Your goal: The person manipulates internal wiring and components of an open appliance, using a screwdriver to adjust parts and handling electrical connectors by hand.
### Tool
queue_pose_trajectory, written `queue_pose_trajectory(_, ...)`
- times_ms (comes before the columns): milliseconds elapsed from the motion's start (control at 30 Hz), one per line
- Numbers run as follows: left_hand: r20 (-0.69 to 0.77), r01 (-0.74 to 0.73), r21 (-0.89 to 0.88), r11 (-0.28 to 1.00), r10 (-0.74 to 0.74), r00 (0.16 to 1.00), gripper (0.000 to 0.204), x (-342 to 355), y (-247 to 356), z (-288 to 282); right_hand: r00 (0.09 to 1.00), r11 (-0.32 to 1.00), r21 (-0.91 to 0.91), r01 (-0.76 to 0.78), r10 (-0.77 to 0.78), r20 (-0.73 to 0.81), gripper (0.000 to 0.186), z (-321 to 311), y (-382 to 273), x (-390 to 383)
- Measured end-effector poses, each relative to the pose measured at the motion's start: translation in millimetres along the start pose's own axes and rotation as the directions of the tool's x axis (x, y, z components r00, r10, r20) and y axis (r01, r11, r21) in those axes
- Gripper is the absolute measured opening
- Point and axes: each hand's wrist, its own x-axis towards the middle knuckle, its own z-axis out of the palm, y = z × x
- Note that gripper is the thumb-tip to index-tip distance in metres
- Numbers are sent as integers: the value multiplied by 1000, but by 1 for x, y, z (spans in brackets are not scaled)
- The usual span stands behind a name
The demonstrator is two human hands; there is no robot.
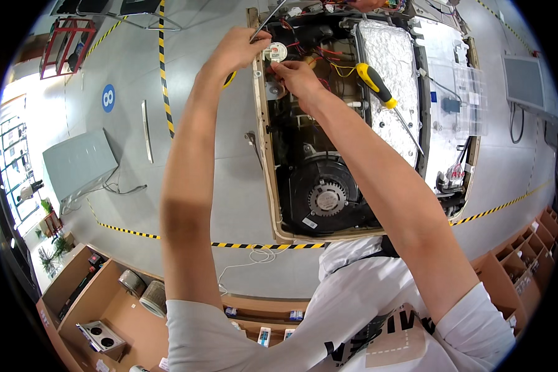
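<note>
An open appliance cabinet (263, 124) with dark ducts, coloured wires and a black fan housing (310, 173) fills the upper middle. My left hand (239, 48) is closed on a thin metal rod (268, 17) at the cabinet's upper left edge. My right hand (297, 80) has thumb and forefinger pinched at a small round white component (275, 51) among the wires; whether it grips this or a wire is unclear. A yellow-and-black screwdriver (372, 80) lies on the foil-covered panel (384, 46), right of my right hand.
Another person's hand (366, 4) is at the cabinet's top edge. A clear plastic box (471, 99) sits on the right panel. Loose panels (80, 161), cables and striped floor tape (167, 93) lie around. Cardboard bins (124, 297) line the bottom and right. A red cart (65, 46) stands upper left.
</note>
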Motion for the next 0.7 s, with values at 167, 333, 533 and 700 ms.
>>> queue_pose_trajectory(167,13,-47,35,998,47,999,32,-3,-4,-2,1000,999,-23,25,-25,19,25,0,1,1)
queue_pose_trajectory(333,-82,-199,133,971,211,974,37,0,-18,7,994,988,-108,110,-109,17,29,1,5,7)
queue_pose_trajectory(533,-47,-140,218,966,154,987,43,-3,-11,10,995,976,-193,100,-100,8,28,3,1,2)
queue_pose_trajectory(700,16,-85,156,984,83,996,41,-4,-9,7,997,981,-178,79,-78,14,25,5,-3,-1)
